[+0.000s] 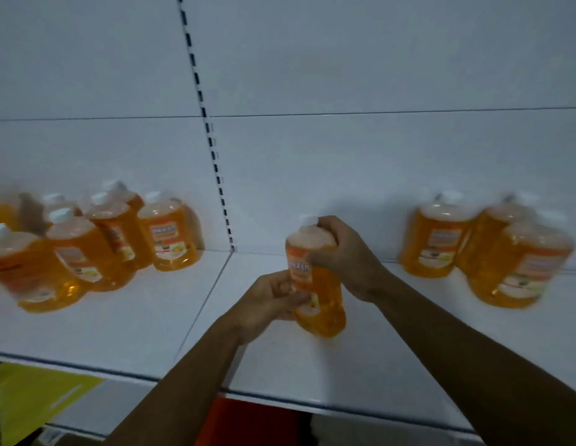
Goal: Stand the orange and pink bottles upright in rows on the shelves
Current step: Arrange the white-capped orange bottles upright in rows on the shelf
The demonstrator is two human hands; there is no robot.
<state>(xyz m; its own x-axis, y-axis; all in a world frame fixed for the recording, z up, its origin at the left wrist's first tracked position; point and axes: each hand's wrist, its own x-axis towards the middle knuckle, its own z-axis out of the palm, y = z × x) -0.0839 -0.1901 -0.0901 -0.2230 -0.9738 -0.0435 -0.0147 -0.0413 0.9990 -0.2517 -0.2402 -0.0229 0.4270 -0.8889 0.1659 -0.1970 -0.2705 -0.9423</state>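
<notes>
At centre of the white shelf (312, 365), an orange bottle (315, 284) stands near upright, white cap up, held by both hands. From 1 o'clock the right hand (341, 252) curls over its shoulder beside the cap; from 8 o'clock the left hand (270, 300) pinches the label with curled fingers. Both forearms reach up from 6 o'clock. At 9 o'clock stands a cluster of orange bottles (96, 239); at 3 o'clock, three more (486, 246)

Only semi-readable bit is white Chinese print, maybe "清洁剂", on the held orange bottle (315, 278)'s label; the other labels are too blurry.
</notes>
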